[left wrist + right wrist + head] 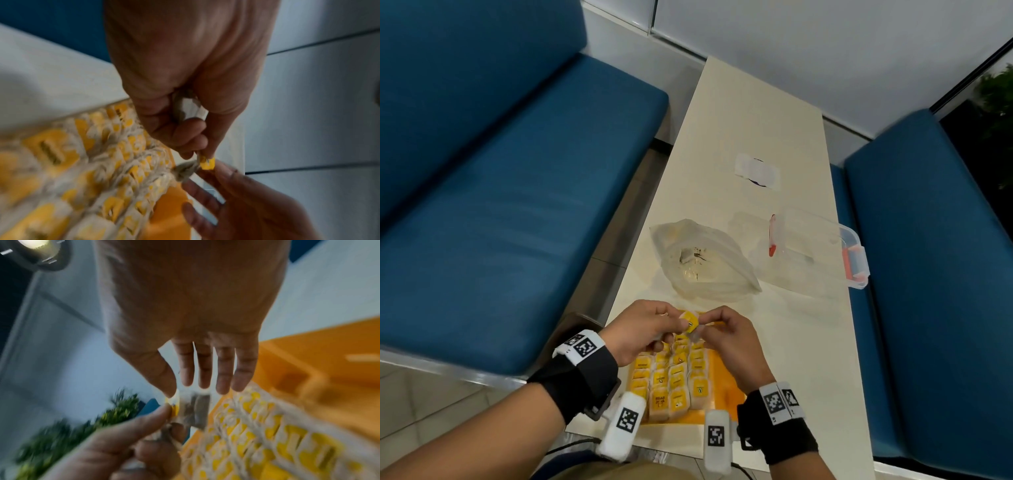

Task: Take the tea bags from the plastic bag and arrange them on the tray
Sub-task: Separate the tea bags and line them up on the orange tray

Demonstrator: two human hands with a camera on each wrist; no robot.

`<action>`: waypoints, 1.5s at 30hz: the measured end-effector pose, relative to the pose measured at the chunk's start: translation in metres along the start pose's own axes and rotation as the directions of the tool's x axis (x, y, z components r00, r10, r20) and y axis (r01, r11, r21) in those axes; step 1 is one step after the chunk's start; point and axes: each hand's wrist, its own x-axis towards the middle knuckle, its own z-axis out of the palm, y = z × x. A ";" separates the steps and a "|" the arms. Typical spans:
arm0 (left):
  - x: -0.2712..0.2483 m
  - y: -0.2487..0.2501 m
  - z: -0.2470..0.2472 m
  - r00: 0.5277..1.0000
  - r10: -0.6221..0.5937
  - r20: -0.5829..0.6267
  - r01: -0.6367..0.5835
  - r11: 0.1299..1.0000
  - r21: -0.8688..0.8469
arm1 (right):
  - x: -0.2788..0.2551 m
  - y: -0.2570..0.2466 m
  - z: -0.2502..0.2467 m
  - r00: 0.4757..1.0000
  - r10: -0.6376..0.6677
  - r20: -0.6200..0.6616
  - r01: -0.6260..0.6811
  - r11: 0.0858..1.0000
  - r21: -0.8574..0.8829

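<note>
Both hands' fingers (671, 317) pinch one tea bag (690, 322) above tray (726, 383).

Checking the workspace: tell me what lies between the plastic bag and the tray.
Head view: bare table between plastic bag and tray; both hands, left hand and right hand, pinch a tea bag above the tray's far edge.

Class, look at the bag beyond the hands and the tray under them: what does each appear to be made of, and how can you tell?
Plastic bag: thin clear plastic film, glossy; it is see-through and crumpled. Tray: probably moulded hard plastic, opaque orange, smooth; the right wrist view shows a raised rim and formed recesses.
</note>
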 end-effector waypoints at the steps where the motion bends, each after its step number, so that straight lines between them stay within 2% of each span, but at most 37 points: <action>1: 0.001 0.000 0.000 0.999 0.035 -0.018 -0.034 0.996 0.085 | 0.000 0.001 -0.001 0.999 -0.047 -0.011 0.045 0.990 -0.131; 3: 0.001 0.002 0.001 0.992 0.113 -0.057 -0.094 0.961 0.262 | 0.001 0.001 -0.002 0.988 -0.152 0.015 0.149 0.942 -0.301; 6: 0.000 0.007 0.004 0.973 0.226 -0.048 -0.179 0.869 0.461 | 0.001 -0.002 -0.002 0.961 -0.265 0.076 0.273 0.879 -0.392; 9: -0.003 0.012 0.003 0.953 0.304 0.002 -0.251 0.784 0.568 | 0.000 -0.006 -0.002 0.972 -0.230 0.053 0.233 0.898 -0.373; 14: -0.003 0.012 -0.001 0.945 0.325 0.042 -0.288 0.762 0.580 | -0.002 -0.011 -0.006 0.990 -0.138 0.041 0.141 0.984 -0.104; 16: -0.002 0.010 -0.002 0.946 0.325 0.018 -0.274 0.765 0.583 | -0.002 -0.013 -0.007 0.993 -0.117 0.026 0.118 0.990 -0.083; 24: -0.005 0.004 -0.002 0.941 0.336 0.021 -0.282 0.753 0.595 | -0.009 -0.016 -0.009 0.996 -0.076 0.050 0.086 0.971 -0.225; 28: -0.003 0.003 -0.017 0.928 0.352 -0.121 -0.220 0.781 0.584 | -0.016 -0.003 -0.021 0.992 0.074 0.101 -0.039 0.949 -0.313; 31: -0.001 -0.003 -0.032 0.903 0.359 -0.235 -0.164 0.795 0.584 | -0.025 0.012 -0.025 0.971 0.163 0.175 -0.066 0.885 -0.460; 33: -0.001 -0.008 -0.038 0.896 0.354 -0.269 -0.135 0.794 0.593 | -0.031 0.019 -0.024 0.954 0.221 0.205 -0.073 0.829 -0.555; 37: 0.000 -0.018 -0.041 0.893 0.348 -0.287 -0.112 0.787 0.606 | -0.035 0.035 -0.015 0.926 0.326 0.191 -0.113 0.722 -0.683; 45: 0.004 -0.030 -0.042 0.897 0.342 -0.281 -0.119 0.797 0.592 | -0.027 0.052 0.003 0.930 0.349 0.117 -0.145 0.638 -0.756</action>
